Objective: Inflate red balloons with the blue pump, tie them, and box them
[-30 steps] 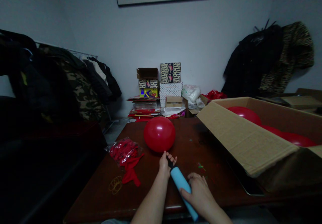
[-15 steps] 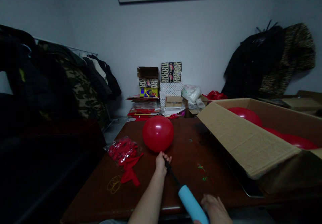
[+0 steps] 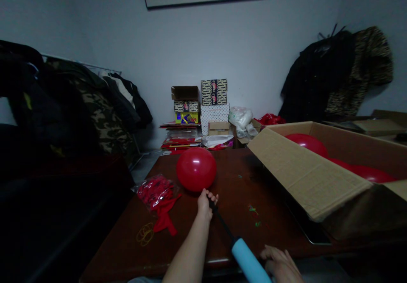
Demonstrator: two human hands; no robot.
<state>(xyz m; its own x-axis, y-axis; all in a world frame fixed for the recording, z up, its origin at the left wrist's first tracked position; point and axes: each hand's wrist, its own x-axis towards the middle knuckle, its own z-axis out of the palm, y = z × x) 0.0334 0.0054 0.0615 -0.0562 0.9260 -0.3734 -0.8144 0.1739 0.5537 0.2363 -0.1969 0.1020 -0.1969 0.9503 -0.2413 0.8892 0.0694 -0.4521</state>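
Note:
A round, inflated red balloon (image 3: 196,169) rests over the table, its neck end toward me. My left hand (image 3: 205,203) is closed around the black end of a balloon pump (image 3: 249,261), right at the balloon's neck; the fingers hide the join. The pump's thin black rod runs from there into its light-blue barrel, which slants down to the right. My right hand (image 3: 281,264) is at the barrel's lower part, its visible fingers loosely bent along the right side. The frame's bottom edge cuts off the barrel's end and part of that hand.
On the brown table (image 3: 222,228), a plastic bag of red balloons (image 3: 156,192), loose red balloons (image 3: 164,219) and yellow rubber bands (image 3: 145,234) lie left. A cardboard box (image 3: 308,170) with inflated red balloons (image 3: 307,143) stands right, near a dark flat device (image 3: 313,232).
The blue barrel and my right hand have moved down and right, baring more of the black rod. My left hand keeps its hold at the balloon's neck. The view has shifted slightly.

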